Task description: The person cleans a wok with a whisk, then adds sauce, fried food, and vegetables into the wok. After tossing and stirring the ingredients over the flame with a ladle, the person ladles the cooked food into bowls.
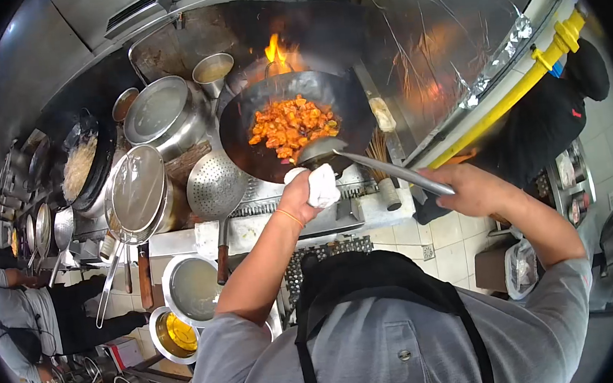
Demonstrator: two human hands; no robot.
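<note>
Dozens of glossy orange-red chunks, lumpy and sauce-coated, lie in the smooth, round black wok; the cooking looks well advanced, the colour fairly even; lifting them out is undone, and inner doneness cannot be told; flames rise at the far rim; the right hand grips the metal ladle; the left hand clutches crumpled white cloth by the near rim.
</note>
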